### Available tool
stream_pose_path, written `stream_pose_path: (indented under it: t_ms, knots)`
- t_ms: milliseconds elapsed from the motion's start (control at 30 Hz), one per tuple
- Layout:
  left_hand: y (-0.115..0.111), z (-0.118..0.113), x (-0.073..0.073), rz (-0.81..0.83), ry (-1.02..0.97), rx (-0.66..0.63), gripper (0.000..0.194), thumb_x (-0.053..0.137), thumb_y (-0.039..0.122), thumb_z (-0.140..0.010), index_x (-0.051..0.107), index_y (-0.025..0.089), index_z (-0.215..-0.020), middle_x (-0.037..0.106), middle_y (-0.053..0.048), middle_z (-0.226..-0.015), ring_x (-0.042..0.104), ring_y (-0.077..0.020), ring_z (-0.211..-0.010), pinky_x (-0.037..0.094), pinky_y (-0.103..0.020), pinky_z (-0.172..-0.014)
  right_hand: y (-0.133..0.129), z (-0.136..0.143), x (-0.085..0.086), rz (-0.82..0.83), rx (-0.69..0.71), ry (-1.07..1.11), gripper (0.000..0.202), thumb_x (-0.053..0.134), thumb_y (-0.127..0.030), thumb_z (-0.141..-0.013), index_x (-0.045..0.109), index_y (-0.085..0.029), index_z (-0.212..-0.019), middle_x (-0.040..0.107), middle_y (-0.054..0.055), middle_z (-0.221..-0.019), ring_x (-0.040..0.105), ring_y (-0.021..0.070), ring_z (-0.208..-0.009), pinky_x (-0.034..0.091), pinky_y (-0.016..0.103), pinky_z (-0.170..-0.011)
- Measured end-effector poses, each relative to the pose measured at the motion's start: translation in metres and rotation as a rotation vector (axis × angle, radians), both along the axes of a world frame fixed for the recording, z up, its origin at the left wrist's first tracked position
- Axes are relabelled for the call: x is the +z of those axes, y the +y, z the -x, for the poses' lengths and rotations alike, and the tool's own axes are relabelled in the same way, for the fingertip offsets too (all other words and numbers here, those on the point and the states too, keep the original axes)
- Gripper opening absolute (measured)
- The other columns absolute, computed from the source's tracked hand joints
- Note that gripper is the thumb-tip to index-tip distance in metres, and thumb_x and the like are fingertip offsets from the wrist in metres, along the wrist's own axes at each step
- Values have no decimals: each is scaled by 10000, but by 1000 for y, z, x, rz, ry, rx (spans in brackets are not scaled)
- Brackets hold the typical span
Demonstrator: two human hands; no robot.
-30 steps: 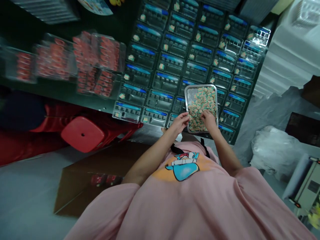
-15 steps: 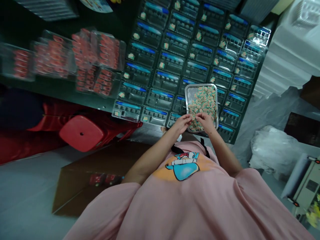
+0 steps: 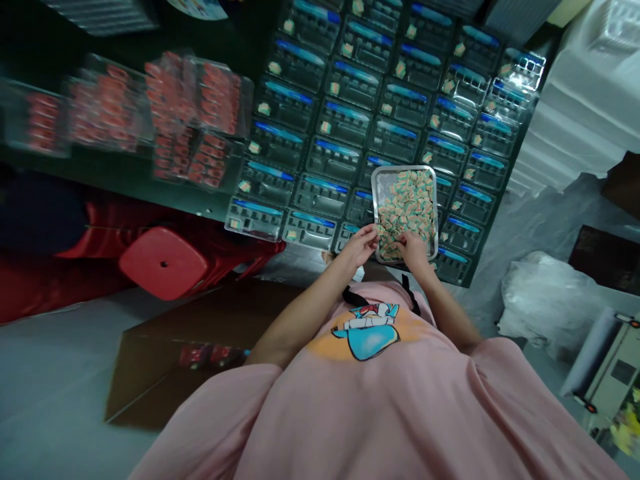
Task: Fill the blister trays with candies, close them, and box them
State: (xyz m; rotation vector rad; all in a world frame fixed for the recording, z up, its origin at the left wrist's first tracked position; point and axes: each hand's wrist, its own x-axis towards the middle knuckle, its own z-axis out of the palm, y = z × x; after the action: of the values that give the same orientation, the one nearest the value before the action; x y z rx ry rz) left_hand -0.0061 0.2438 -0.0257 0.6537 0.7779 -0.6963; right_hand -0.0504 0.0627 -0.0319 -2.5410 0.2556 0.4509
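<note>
Along the near edge of a dark green table (image 3: 180, 198), a shallow, rectangular, silver-coloured metal tray (image 3: 384, 185) overlaps rows of clear plastic moulded packs (image 3: 323, 202); what bears its weight cannot be told. Inside it lies a thick heap of small blocky pieces in pale orange, cream and green (image 3: 413, 200), with bare metal showing at the upper left corner.

The person's left hand (image 3: 361, 248) is at the tray's left rim, thumb and fingertips drawn close together at the edge of the heap; whether they pinch a piece cannot be made out. The right hand (image 3: 414, 251) is over the lower part of the tray, knuckles up, fingers bent down among the pieces, their tips too hidden to tell whether they grip one.

Each of many packs holds a blue pen-like stick (image 3: 324, 183) along its upper side, and many also have one small piece near the left end. Farther left on the table lie flat clear packages with rows of red items (image 3: 217, 97). Below that side are a red plastic stool (image 3: 165, 263) and an open brown cardboard box (image 3: 135, 373).
</note>
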Motion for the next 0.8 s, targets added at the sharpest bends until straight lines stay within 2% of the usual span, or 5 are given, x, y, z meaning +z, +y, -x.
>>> stream_pose_path:
  t_ms: [133, 400, 533, 667, 800]
  knots:
    - [1, 1, 1, 49, 10, 4, 260, 722, 24, -724, 630, 178, -911, 607, 50, -658, 594, -59, -571, 401, -151, -503, 4, 0, -2, 11, -54, -19, 120, 548, -226, -853, 624, -183, -935, 656, 77, -894, 572, 207, -806, 430, 313, -752]
    - [1, 4, 4, 92, 7, -30, 255, 712, 40, -748, 637, 184, -945, 603, 44, -665, 576, -67, -580, 405, -168, -527, 1, 0, -2, -65, -63, -85, 85, 529, -227, -825, 606, -192, -827, 638, 86, -913, 560, 212, -830, 442, 325, -778]
    - [-1, 6, 4, 64, -13, -44, 240, 750, 60, -726, 646, 175, -909, 602, 34, -669, 575, -70, -595, 409, -173, -537, -2, -1, 2, -259, -183, -129, 95, 553, -290, -814, 592, -205, -796, 638, 47, -824, 572, 193, -796, 459, 329, -807]
    - [-7, 7, 8, 17, -28, -48, 231, 779, 63, -699, 642, 157, -860, 616, 25, -694, 590, -73, -619, 432, -174, -553, 3, -8, 10, -566, -370, -140, 257, 604, -424, -784, 604, -198, -907, 651, 24, -806, 592, 166, -738, 492, 304, -741]
    - [-16, 6, 11, -7, -45, -31, 213, 782, 72, -690, 660, 139, -850, 645, 11, -712, 604, -74, -633, 447, -175, -575, 16, -14, 18, -730, -410, -134, 300, 609, -452, -777, 621, -191, -924, 680, 42, -858, 627, 163, -777, 514, 307, -777]
